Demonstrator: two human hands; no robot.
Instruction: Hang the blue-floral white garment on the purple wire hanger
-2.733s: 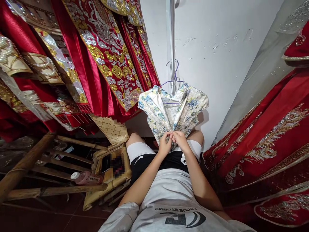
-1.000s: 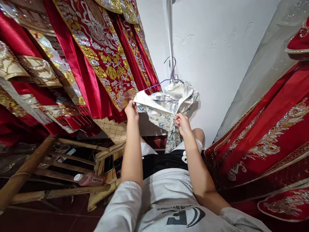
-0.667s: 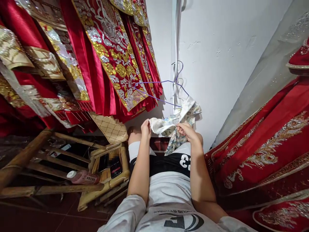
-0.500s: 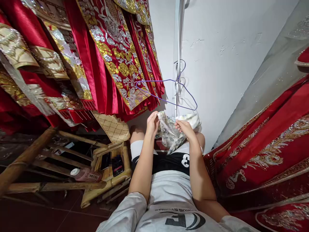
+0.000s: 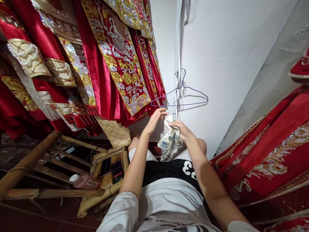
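Observation:
A bunched white cloth with a floral print hangs above my lap, its kind hidden by the folds. My right hand grips it near the top, the thumb lying over the fabric. To the left, my left hand is raised with its fingers stretched out; it holds nothing and appears apart from the cloth. Just above both hands, a purple wire hanger hangs bare from a white vertical strip against the wall.
Red gowns with gold and silver embroidery hang at the left, and another red embroidered garment is close on the right. Beside my left leg stands a bamboo chair bearing a phone and a pink bottle with a white cap.
My left hand has let go of the cloth and opened. The cloth is now gathered in my right hand. The purple hanger has swung round to a level position.

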